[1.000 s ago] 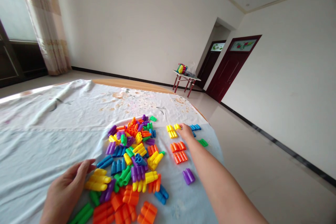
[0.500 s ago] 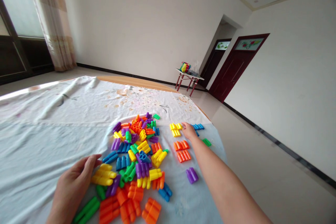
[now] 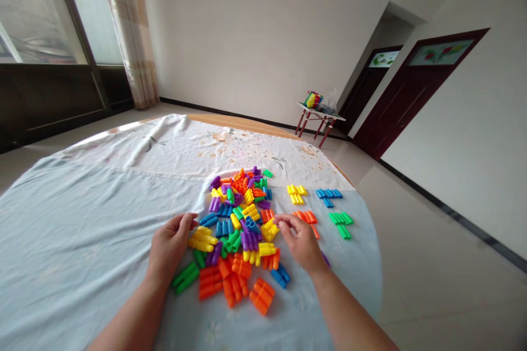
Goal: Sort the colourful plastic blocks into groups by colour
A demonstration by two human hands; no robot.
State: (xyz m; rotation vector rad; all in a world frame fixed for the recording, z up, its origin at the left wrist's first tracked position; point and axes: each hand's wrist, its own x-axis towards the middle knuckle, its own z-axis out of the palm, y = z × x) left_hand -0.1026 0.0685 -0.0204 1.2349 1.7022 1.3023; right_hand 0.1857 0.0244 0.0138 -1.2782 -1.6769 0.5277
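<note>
Linking plastic blocks shaped like joined tubes lie in a mixed pile on the table. My left hand (image 3: 171, 241) rests at the pile's left edge, thumb and forefinger together, beside a yellow block (image 3: 202, 238). Whether its curled fingers grip that block is hidden. My right hand (image 3: 302, 241) is over the pile's right side, fingers bent and slightly apart. Its fingertips are at another yellow block (image 3: 269, 230), with no clear grip on it. Right of the pile lie separate groups: yellow blocks (image 3: 296, 194), blue blocks (image 3: 329, 194), green blocks (image 3: 341, 219) and orange blocks (image 3: 305, 216).
A blue and white cloth (image 3: 111, 214) covers the round table. A purple block (image 3: 325, 259) is mostly hidden behind my right wrist. Loose orange blocks (image 3: 262, 296) lie at the near side of the pile. A small side table (image 3: 321, 112) with bags stands near the doors.
My right hand has come back from the sorted groups to the pile's right side. My left hand keeps its place beside the yellow block. The view has shifted left.
</note>
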